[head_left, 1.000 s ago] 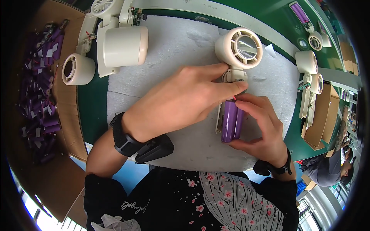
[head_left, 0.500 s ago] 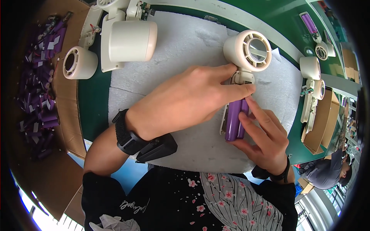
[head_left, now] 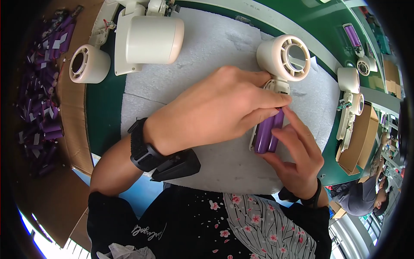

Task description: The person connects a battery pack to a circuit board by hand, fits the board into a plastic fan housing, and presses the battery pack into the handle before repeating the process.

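A cream handheld device, like a small fan or hair dryer, lies on the white foam sheet. Its round slotted head (head_left: 284,58) points away from me and its handle is open toward me. In the handle sits a purple two-cell battery pack (head_left: 267,136). My right hand (head_left: 299,151) grips the pack, thumb at its near end and fingers along its right side. My left hand (head_left: 211,108) reaches across from the left, its fingertips closed at the pack's far end and the device's neck. The exact spot they pinch is hidden beneath the hand.
On the left a cardboard box (head_left: 73,125) holds many purple battery packs (head_left: 43,86). More cream device bodies (head_left: 151,41) stand at the back left. Others (head_left: 348,80) lie at the right by an open carton (head_left: 360,138). A person (head_left: 362,196) sits far right.
My left thumb has drawn in to the far end of the battery pack. The device appears slightly further right in the picture; my right hand keeps its grip.
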`<state>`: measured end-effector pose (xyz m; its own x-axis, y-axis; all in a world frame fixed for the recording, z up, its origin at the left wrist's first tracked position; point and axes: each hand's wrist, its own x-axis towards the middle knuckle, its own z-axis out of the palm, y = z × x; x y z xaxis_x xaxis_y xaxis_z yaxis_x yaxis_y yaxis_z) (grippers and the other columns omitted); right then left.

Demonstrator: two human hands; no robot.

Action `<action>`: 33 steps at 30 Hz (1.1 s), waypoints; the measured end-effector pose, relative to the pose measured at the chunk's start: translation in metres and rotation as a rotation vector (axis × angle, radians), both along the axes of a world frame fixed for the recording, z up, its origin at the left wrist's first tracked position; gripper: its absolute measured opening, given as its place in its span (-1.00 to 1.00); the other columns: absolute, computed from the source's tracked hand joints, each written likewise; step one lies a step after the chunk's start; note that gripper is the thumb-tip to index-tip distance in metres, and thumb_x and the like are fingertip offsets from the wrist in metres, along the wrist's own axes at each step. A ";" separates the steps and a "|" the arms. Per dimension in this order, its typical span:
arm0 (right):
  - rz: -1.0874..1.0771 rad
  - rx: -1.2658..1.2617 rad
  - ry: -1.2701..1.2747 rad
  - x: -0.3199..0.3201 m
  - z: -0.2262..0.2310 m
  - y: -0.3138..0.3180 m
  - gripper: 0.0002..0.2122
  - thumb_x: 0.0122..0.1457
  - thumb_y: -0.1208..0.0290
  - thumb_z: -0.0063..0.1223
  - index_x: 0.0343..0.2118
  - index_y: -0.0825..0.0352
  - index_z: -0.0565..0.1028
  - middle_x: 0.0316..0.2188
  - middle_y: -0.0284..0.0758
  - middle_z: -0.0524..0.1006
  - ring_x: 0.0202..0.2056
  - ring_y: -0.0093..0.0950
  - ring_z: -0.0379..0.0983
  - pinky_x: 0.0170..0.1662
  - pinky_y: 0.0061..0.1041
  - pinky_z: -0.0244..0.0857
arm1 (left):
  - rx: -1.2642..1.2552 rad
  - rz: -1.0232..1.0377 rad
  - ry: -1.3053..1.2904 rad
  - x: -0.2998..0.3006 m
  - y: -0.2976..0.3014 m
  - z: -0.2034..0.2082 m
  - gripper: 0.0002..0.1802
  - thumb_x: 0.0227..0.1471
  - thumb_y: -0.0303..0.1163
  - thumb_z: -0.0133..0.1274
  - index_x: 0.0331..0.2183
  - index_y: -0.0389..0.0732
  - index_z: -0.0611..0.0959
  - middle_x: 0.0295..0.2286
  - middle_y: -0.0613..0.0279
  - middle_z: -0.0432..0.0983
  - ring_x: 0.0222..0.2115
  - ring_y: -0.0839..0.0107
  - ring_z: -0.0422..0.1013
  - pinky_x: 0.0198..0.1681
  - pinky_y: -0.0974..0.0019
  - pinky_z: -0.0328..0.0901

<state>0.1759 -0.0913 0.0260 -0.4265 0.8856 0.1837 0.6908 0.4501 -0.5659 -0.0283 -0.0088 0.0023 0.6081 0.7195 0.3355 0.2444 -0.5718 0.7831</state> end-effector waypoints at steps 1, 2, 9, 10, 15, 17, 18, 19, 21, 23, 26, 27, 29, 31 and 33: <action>-0.031 -0.024 0.021 0.000 0.000 -0.001 -0.50 -0.36 0.59 0.43 -0.25 0.44 0.47 0.02 0.02 0.41 -0.28 -0.31 0.49 -0.25 -0.43 0.42 | -0.048 -0.006 -0.025 0.000 0.001 0.002 -0.53 -0.22 -0.54 0.27 -0.14 -0.09 0.66 -0.28 -0.08 0.56 -0.43 0.17 0.55 -0.35 0.30 0.47; -0.029 -0.025 0.021 -0.001 0.000 0.000 -0.50 -0.36 0.59 0.43 -0.25 0.44 0.47 0.02 0.02 0.41 -0.28 -0.31 0.49 -0.25 -0.43 0.42 | -0.097 -0.012 -0.050 -0.001 0.001 0.002 -0.53 -0.23 -0.50 0.31 -0.15 -0.10 0.67 -0.29 -0.06 0.57 -0.43 0.19 0.56 -0.36 0.32 0.47; 0.003 -0.046 0.069 0.000 0.001 0.009 -0.43 -0.42 0.67 0.40 -0.27 0.29 0.32 0.00 -0.09 0.35 -0.32 -0.41 0.46 -0.23 -0.45 0.38 | -0.182 -0.031 -0.052 0.000 0.003 0.002 -0.44 -0.34 -0.45 0.39 -0.15 -0.12 0.67 -0.30 0.02 0.59 -0.46 0.31 0.56 -0.38 0.37 0.46; 0.005 -0.045 0.069 -0.001 0.001 0.010 -0.43 -0.42 0.67 0.40 -0.27 0.29 0.32 0.00 -0.09 0.35 -0.32 -0.41 0.46 -0.23 -0.45 0.38 | -0.194 -0.037 -0.051 0.000 0.003 0.002 -0.43 -0.35 -0.45 0.40 -0.15 -0.12 0.67 -0.31 0.03 0.59 -0.46 0.33 0.56 -0.38 0.38 0.46; -0.003 -0.092 0.055 -0.004 0.004 0.013 -0.45 -0.40 0.69 0.39 -0.29 0.28 0.30 -0.04 -0.16 0.31 -0.28 -0.42 0.42 -0.20 -0.45 0.36 | -0.221 -0.037 -0.056 -0.001 0.003 0.000 -0.43 -0.35 -0.44 0.40 -0.14 -0.13 0.67 -0.32 0.06 0.59 -0.49 0.34 0.54 -0.39 0.40 0.44; -0.002 -0.116 0.025 -0.005 0.005 0.015 -0.44 -0.39 0.69 0.39 -0.29 0.28 0.29 -0.06 -0.18 0.29 -0.22 -0.41 0.41 -0.18 -0.45 0.36 | -0.227 -0.042 -0.044 -0.002 0.003 0.003 -0.42 -0.36 -0.44 0.40 -0.15 -0.12 0.67 -0.35 0.06 0.59 -0.50 0.36 0.53 -0.39 0.40 0.43; -0.001 -0.117 0.025 -0.006 0.005 0.015 -0.44 -0.39 0.69 0.39 -0.29 0.28 0.29 -0.06 -0.18 0.29 -0.22 -0.41 0.41 -0.18 -0.45 0.36 | -0.230 -0.044 -0.038 -0.003 0.003 0.003 -0.42 -0.37 -0.44 0.40 -0.15 -0.12 0.67 -0.36 0.06 0.59 -0.51 0.36 0.53 -0.40 0.40 0.43; -0.022 -0.135 0.020 -0.007 0.005 0.015 -0.44 -0.38 0.69 0.38 -0.28 0.28 0.29 -0.05 -0.19 0.27 -0.20 -0.40 0.40 -0.17 -0.44 0.37 | -0.231 -0.043 -0.041 -0.003 0.003 0.003 -0.42 -0.37 -0.44 0.40 -0.15 -0.12 0.67 -0.36 0.06 0.59 -0.51 0.36 0.53 -0.40 0.40 0.43; -0.065 -0.173 0.011 -0.008 0.004 0.015 -0.43 -0.38 0.70 0.38 -0.26 0.29 0.29 -0.05 -0.20 0.23 -0.14 -0.39 0.38 -0.16 -0.43 0.38 | -0.221 -0.038 -0.050 -0.002 0.003 0.002 -0.42 -0.37 -0.45 0.40 -0.15 -0.11 0.67 -0.39 0.07 0.59 -0.52 0.37 0.52 -0.40 0.39 0.42; -0.074 -0.185 0.027 -0.010 0.003 0.018 -0.40 -0.37 0.69 0.38 -0.21 0.27 0.29 -0.06 -0.17 0.23 -0.17 -0.34 0.38 -0.17 -0.40 0.38 | -0.217 -0.033 -0.055 -0.002 0.003 0.001 -0.42 -0.38 -0.45 0.39 -0.15 -0.10 0.67 -0.40 0.08 0.59 -0.53 0.38 0.52 -0.39 0.39 0.41; -0.103 -0.201 0.058 -0.013 0.002 0.021 -0.35 -0.35 0.68 0.37 -0.11 0.24 0.29 -0.08 -0.13 0.24 -0.22 -0.25 0.39 -0.21 -0.35 0.38 | -0.179 -0.013 -0.097 0.000 0.003 -0.002 -0.42 -0.39 -0.47 0.39 -0.15 -0.08 0.68 -0.43 0.09 0.60 -0.54 0.38 0.51 -0.38 0.39 0.41; -0.097 -0.201 0.074 -0.013 0.002 0.021 -0.32 -0.35 0.68 0.38 -0.08 0.24 0.30 -0.08 -0.13 0.23 -0.22 -0.24 0.39 -0.20 -0.35 0.38 | -0.178 -0.015 -0.099 0.000 0.003 -0.002 -0.42 -0.39 -0.47 0.39 -0.15 -0.08 0.68 -0.43 0.09 0.60 -0.54 0.38 0.51 -0.38 0.39 0.41; -0.081 -0.199 0.109 -0.015 0.003 0.021 -0.28 -0.37 0.67 0.40 -0.02 0.23 0.31 -0.06 -0.14 0.23 -0.22 -0.24 0.39 -0.18 -0.35 0.39 | -0.219 -0.017 -0.093 0.000 0.002 -0.001 -0.43 -0.38 -0.48 0.38 -0.16 -0.08 0.68 -0.43 0.08 0.59 -0.54 0.38 0.51 -0.38 0.39 0.41; -0.071 -0.170 0.075 -0.014 0.003 0.019 -0.27 -0.38 0.65 0.41 -0.01 0.23 0.33 -0.07 -0.15 0.24 -0.21 -0.25 0.39 -0.18 -0.36 0.39 | -0.235 -0.013 -0.089 -0.001 0.002 -0.002 -0.43 -0.38 -0.48 0.38 -0.16 -0.08 0.68 -0.43 0.08 0.59 -0.54 0.38 0.51 -0.38 0.39 0.41; -0.058 -0.114 0.004 -0.011 0.004 0.016 -0.25 -0.40 0.62 0.44 0.00 0.23 0.36 -0.07 -0.18 0.25 -0.19 -0.26 0.40 -0.16 -0.36 0.40 | -0.210 -0.009 -0.102 0.000 0.001 -0.003 -0.43 -0.38 -0.48 0.38 -0.16 -0.09 0.68 -0.43 0.08 0.59 -0.54 0.39 0.51 -0.39 0.39 0.41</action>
<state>0.1644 -0.0754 0.0297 -0.3734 0.9240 0.0819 0.7113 0.3419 -0.6142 -0.0279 -0.0074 -0.0004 0.5855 0.7748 0.2387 0.1540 -0.3953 0.9056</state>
